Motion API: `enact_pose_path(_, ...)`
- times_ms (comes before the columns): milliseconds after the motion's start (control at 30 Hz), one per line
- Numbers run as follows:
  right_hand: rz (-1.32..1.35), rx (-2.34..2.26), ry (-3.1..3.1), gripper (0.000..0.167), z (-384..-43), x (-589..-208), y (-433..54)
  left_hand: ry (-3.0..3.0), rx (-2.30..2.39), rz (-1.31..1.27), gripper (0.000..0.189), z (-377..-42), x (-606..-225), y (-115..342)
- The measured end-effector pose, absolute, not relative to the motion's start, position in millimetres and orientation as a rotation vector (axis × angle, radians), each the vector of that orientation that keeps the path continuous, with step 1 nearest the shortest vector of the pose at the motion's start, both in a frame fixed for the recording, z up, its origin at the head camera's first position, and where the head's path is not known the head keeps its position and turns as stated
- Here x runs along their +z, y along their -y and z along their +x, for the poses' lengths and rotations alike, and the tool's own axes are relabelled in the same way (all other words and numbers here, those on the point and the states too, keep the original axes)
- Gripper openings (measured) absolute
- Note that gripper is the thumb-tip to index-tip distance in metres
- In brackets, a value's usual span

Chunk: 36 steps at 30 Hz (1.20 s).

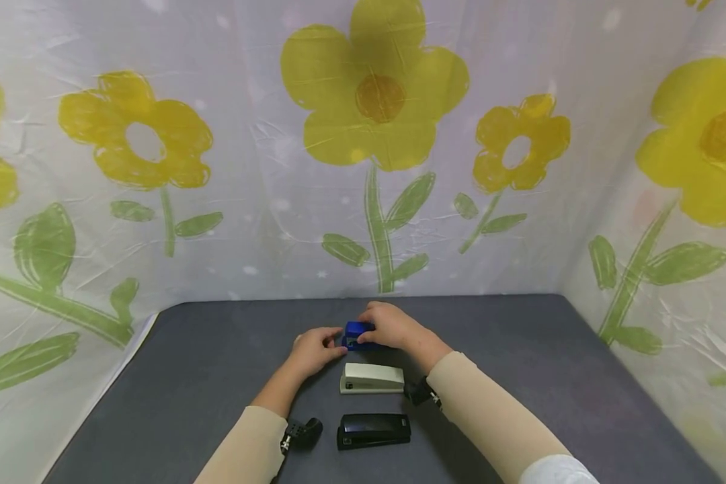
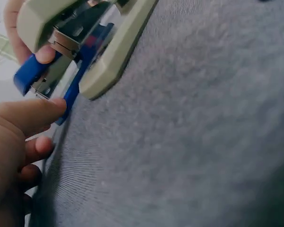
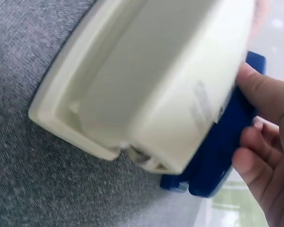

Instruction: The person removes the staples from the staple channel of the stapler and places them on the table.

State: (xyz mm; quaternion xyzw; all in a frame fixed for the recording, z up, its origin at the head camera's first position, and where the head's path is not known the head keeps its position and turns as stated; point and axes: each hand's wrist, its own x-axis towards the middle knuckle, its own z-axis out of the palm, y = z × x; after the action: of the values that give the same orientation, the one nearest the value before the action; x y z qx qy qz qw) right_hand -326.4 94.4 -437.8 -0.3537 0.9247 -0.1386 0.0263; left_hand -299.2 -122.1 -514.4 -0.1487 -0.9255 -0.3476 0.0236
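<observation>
Nearest, well short of the fingers, lay the black stapler (image 1: 374, 431). Closer to them, the cream stapler (image 1: 372, 378) risked a knock from the right wrist camera (image 1: 419, 392) beside it. The right hand (image 1: 393, 327) pinched the blue stapler (image 1: 356, 329); the left hand (image 1: 311, 351) touched its end, pinching or not I couldn't tell. Uneven pressure could have skewed it.

Your head view was evenly lit, with soft shadows on the surface (image 1: 520, 356); your right wrist view blurred the cream stapler (image 3: 146, 94) and blue stapler (image 3: 221, 141).
</observation>
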Motion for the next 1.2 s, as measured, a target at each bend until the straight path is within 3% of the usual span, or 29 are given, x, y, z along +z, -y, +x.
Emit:
enact_pose_path(167, -1.088, -0.324, -2.895, 0.039, -324.5, -438.8, -89.4, 2.848, -0.877, -0.540, 0.034, -300.3, -514.0, 120.6)
enact_pose_path(400, -1.076, -0.324, -2.886, 0.037, -324.0, -437.7, -86.9, 2.846, -0.825, -0.539, 0.034, -298.2, -515.3, 119.9)
enact_pose_path(800, -0.957, -0.750, -2.823, 0.030, -330.8, -433.3, -105.1, 2.849, -0.808, -0.545, 0.033, -299.6, -515.5, 119.3)
enact_pose_path(1200, -0.632, -1.115, -2.716, 0.047, -319.0, -429.6, -135.9, 2.798, -0.841, -0.539, 0.033, -293.1, -521.1, 119.2)
